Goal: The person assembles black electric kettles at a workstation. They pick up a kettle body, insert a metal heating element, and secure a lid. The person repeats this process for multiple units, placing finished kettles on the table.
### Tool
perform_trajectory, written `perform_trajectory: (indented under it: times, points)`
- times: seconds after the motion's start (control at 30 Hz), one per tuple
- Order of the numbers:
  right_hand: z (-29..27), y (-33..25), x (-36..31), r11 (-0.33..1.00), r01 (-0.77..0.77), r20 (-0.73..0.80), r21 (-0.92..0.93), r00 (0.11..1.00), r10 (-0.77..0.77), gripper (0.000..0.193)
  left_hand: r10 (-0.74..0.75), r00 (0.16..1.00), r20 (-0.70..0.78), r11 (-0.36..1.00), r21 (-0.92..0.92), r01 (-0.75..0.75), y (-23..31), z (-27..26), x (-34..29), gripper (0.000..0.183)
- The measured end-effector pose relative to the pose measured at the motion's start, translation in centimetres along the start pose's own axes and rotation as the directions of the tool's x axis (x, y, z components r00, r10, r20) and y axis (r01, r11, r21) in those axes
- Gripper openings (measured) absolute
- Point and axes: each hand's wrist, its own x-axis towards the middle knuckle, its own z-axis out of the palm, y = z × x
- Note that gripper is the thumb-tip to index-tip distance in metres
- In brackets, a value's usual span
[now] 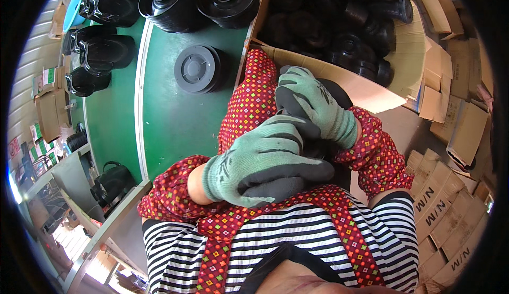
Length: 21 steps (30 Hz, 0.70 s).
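Observation:
Both my hands wear green knit gloves with dark grey palms and meet in front of my body, over the red patterned apron. My left hand [265,159] is curled with its fingers pressed against a black part [317,148], which is mostly hidden between the gloves. Fingers bent over the same part, my right hand [313,103] grips it from farther out. The exact shape of the part does not show. Closest to the hands on the green table [175,130] lies a grey-black round disc piece [196,70] with a ribbed, spoked top.
An open cardboard box [331,74] full of black plastic parts [360,45] stands at the far right. Stacked black round pieces [169,2] and glossy black housings [106,53] line the table's far and left sides. Flattened cartons [445,214] lie at right.

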Motion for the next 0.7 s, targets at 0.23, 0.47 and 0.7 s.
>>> perform_trajectory:
  times: [0.23,0.47,0.7]
  points:
    - [3.1,2.4,0.4,0.701,-0.326,0.240,0.634,0.945,0.223,0.046,-0.378,0.925,-0.034,0.692,0.653,0.307,6.4,0.6,6.6,0.081]
    - [-0.2,-2.3,1.2,0.976,-0.043,-0.064,-0.213,0.997,0.030,0.028,-0.678,0.732,-0.070,0.420,0.781,0.463,4.7,-0.1,4.0,0.103]
    - [-3.6,-10.0,1.8,0.804,-0.133,0.085,-0.579,0.971,0.222,0.047,-0.729,0.680,0.072,0.529,0.690,0.494,-0.7,-5.7,0.5,0.083]
